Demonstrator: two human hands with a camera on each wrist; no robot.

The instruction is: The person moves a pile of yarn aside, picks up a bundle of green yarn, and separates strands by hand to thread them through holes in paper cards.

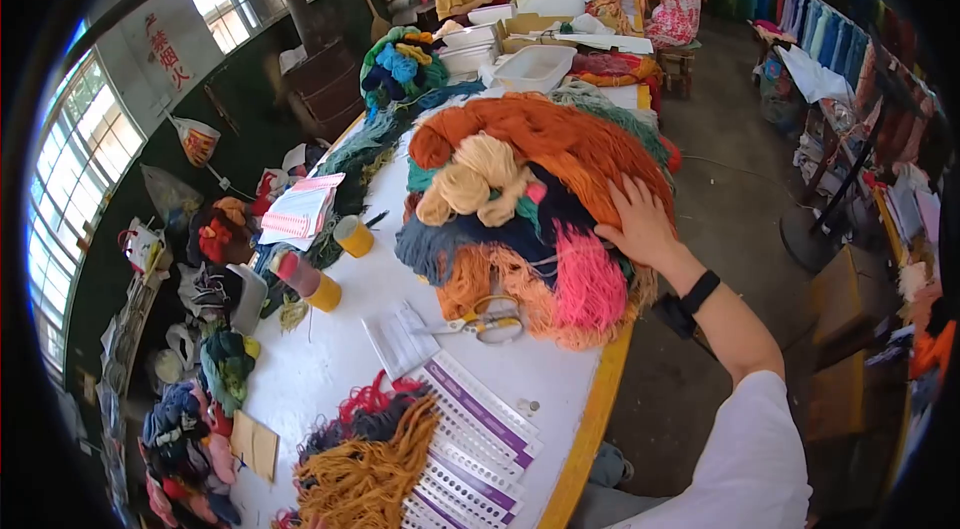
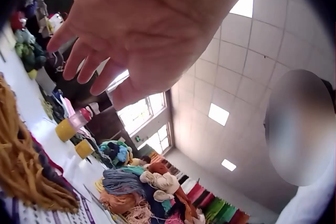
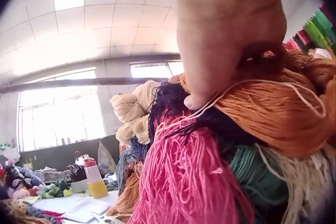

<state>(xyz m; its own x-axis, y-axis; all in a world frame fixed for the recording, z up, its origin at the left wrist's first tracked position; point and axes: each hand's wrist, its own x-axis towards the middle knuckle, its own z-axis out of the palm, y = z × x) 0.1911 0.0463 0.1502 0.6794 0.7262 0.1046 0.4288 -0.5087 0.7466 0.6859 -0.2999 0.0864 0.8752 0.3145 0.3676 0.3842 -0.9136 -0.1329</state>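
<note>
My right hand [image 1: 642, 227] rests on a heap of yarn at the table's right edge, fingers spread over the orange yarn [image 1: 570, 144]. In the right wrist view its thumb lies against dark navy yarn [image 3: 176, 98], just above a bright pink skein [image 3: 184, 176]. Cream skeins [image 1: 480, 174] sit on top of the heap. My left hand [image 2: 131, 35] shows only in the left wrist view, raised in the air with loosely extended fingers and nothing in it. Ochre yarn [image 1: 370, 459] lies on the table below it.
Scissors [image 1: 485, 326] and a white paper slip [image 1: 398, 337] lie before the heap, near punched cards [image 1: 480, 419]. Two yellow-based containers [image 1: 353, 235] stand to the left. White tubs [image 1: 535, 69] and two seated people are farther back. A stand [image 1: 830, 209] is on the right.
</note>
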